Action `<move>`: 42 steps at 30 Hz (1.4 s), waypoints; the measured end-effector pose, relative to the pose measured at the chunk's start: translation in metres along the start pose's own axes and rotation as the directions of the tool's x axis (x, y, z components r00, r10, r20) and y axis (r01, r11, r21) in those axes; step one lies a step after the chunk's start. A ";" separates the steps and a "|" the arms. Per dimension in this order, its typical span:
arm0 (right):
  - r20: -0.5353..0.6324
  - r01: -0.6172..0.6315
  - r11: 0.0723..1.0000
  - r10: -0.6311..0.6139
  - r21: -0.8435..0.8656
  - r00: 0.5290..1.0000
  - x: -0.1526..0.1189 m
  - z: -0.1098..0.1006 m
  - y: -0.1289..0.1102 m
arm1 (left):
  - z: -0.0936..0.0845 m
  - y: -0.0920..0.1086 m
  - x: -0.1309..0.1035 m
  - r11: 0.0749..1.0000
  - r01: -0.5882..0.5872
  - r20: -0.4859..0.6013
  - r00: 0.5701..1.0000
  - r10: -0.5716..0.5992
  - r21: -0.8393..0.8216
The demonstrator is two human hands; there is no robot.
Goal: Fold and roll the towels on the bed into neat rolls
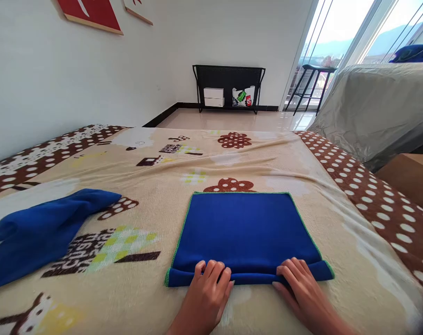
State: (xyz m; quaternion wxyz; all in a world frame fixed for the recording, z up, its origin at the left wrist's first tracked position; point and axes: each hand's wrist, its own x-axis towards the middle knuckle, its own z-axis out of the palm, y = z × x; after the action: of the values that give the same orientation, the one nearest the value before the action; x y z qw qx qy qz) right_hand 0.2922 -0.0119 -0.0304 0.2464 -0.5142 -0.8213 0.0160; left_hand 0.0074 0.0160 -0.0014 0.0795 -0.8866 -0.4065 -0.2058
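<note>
A blue cloth [242, 228] with green stitched edges lies spread in front of me, its near edge rolled into a narrow band. My left hand [210, 288] grips the rolled edge left of its middle, fingers curled over it. Toward the right end of the same roll, my right hand [298, 286] holds on with bent fingers and the thumb underneath on the near side. The cloth's far part is flat. To the left lies another blue cloth [54, 228], crumpled and untouched.
A cream patterned blanket [162, 186] with brown dotted borders covers the surface under the cloths. Beyond it, a black rack [228, 83] holds white boxes [214, 97]. At right are a plastic-covered piece of furniture [382, 102], a cardboard box [410, 179] and a stool [312, 86].
</note>
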 end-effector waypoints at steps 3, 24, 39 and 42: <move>0.035 0.020 1.000 -0.020 -0.012 0.999 -0.001 0.004 0.001 | 0.003 -0.002 -0.003 0.999 -0.038 0.051 0.998 0.037 0.008; -0.247 -0.378 0.818 0.295 -0.434 0.923 -0.061 -0.022 0.076 | -0.008 -0.081 -0.062 0.880 0.429 -0.098 0.903 -0.417 0.203; -0.073 -0.103 0.948 0.084 -0.301 0.994 -0.052 -0.002 0.027 | 0.008 -0.022 -0.050 0.970 0.158 -0.013 0.987 -0.159 0.186; -0.193 -0.158 0.953 0.110 -0.258 0.975 -0.041 -0.002 0.012 | 0.007 -0.012 -0.045 0.946 0.258 -0.079 0.966 -0.247 0.195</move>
State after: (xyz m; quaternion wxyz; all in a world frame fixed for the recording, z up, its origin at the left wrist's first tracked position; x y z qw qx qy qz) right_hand 0.3174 -0.0414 -0.0477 0.2435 -0.5974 -0.7537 -0.1255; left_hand -0.0260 -0.0049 -0.0279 0.1538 -0.8085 -0.5334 -0.1952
